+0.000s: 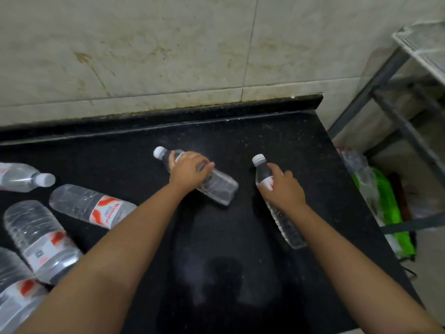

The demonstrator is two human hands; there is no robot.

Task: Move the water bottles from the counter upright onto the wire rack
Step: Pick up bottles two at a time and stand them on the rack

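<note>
My left hand point(186, 169) grips a clear water bottle point(220, 186) around its middle; the bottle lies tilted on the black counter point(277, 141) with its white cap pointing far left. My right hand point(283, 189) grips a second clear bottle point(286, 227) near its red-and-white label, cap pointing away from me. Several more bottles lie on their sides at the left, one point(89, 204) with its label facing up and another point(42, 242) nearer me. The wire rack point(419, 51) stands at the far right beyond the counter's end.
A tiled wall point(144, 56) runs behind the counter. Past the counter's right edge, under the rack's grey metal frame point(385, 109), sit a green bag point(390, 213) and clear plastic wrapping point(356, 165).
</note>
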